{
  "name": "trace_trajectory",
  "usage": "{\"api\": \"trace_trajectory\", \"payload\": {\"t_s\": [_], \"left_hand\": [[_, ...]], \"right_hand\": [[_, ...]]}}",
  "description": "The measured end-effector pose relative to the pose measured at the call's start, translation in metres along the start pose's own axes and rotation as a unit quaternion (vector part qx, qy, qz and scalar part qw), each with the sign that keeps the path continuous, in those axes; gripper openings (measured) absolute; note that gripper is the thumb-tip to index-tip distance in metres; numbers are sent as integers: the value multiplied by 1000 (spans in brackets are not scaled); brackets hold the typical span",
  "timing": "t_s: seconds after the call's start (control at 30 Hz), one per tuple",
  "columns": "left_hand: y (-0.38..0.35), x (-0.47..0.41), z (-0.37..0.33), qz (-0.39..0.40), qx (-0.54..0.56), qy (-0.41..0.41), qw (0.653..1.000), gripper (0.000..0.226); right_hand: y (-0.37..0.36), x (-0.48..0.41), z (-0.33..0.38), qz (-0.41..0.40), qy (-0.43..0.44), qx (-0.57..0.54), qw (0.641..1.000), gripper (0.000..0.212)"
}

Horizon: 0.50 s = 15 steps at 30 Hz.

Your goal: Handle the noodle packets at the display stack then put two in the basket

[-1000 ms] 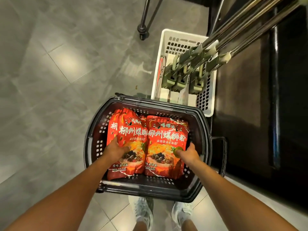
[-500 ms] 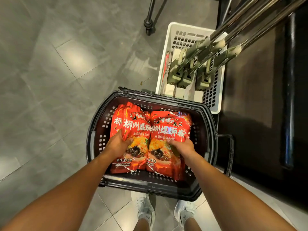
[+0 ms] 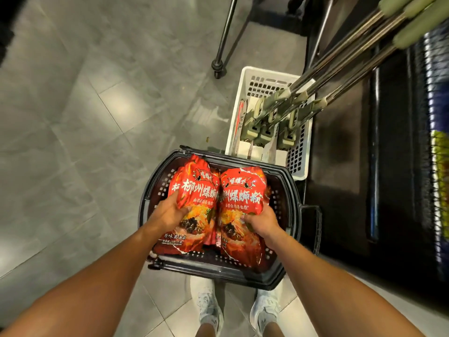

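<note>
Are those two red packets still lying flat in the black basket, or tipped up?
Tipped up. The red packets tilt with their top edges above the black basket rim, the left hand gripping one and the right hand the other.

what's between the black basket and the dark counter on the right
In the head view, only the black basket's side handle juts toward the dark counter.

Grey tiled floor (image 3: 85, 154) carries everything. Black perforated basket (image 3: 286, 190) stands on it directly under both hands; red packets (image 3: 194, 190) lie inside. White slotted crate (image 3: 245, 98) stands just beyond the basket, ahead of the right hand. Two white shoes (image 3: 209, 310) on tile, below the hands.
</note>
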State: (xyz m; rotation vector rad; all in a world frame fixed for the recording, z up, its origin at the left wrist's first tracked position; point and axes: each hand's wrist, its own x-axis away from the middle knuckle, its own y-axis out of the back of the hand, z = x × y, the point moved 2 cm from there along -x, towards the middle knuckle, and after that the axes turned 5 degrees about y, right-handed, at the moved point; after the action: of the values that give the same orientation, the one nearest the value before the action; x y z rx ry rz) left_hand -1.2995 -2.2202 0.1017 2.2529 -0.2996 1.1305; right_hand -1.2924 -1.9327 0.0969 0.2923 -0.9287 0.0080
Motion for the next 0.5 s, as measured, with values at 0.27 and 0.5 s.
{"api": "trace_trajectory", "payload": {"t_s": [0.27,0.5], "left_hand": [[82,116,-57,-25,45,-35,998,41],[161,229,-132,-103,104,-143,979,34]], "right_hand": [[43,110,91,-8,94,-21,995,54],[96,237,203,-85,233,-97,964,48]]}}
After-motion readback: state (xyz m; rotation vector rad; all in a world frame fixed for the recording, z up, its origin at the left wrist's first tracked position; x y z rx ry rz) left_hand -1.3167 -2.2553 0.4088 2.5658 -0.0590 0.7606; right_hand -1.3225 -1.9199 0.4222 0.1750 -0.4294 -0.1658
